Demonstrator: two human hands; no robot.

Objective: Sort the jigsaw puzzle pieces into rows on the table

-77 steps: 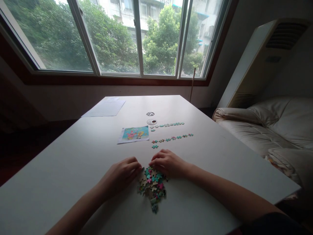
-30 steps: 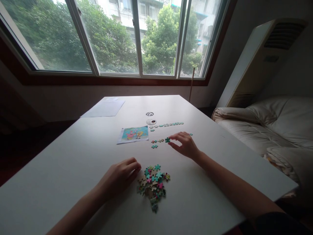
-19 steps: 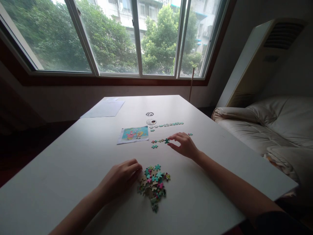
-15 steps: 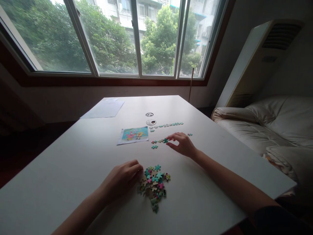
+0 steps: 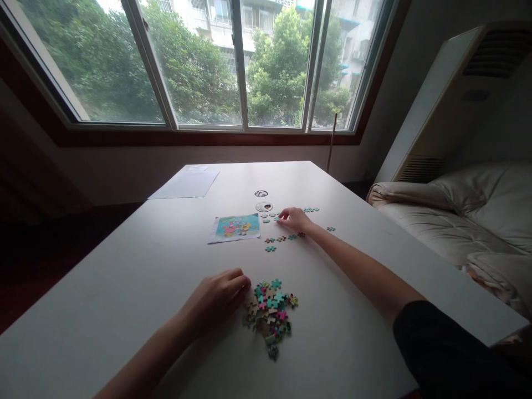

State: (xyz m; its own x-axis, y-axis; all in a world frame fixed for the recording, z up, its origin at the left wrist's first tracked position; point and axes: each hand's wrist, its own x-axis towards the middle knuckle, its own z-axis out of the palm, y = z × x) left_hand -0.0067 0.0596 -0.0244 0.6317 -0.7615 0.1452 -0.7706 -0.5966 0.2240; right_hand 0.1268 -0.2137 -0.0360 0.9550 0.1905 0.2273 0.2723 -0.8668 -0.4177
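Observation:
My left hand (image 5: 224,289) rests on the table with curled fingers, at the left edge of a heap of jigsaw puzzle pieces (image 5: 272,310). Whatever its fingers may hold is hidden. My right hand (image 5: 296,220) reaches to the far row of puzzle pieces (image 5: 311,209), thumb and fingers closed at a teal puzzle piece (image 5: 276,219). Part of that row is covered by the hand. Nearer to me lies a second row with joined pieces (image 5: 281,239), and below it a teal pair (image 5: 270,249). A picture sheet with cartoon figures (image 5: 236,228) lies left of the rows.
The white table (image 5: 166,249) carries paper sheets (image 5: 185,183) at its far left and two round inset holes (image 5: 264,206) beyond the rows. A small piece cluster (image 5: 330,229) lies right of my right forearm. A pale sofa (image 5: 432,216) stands to the right.
My right hand has moved from the nearer row to the far row; the dark teal piece it was at now lies in the nearer row. The left hand stays by the heap. The view has shifted slightly.

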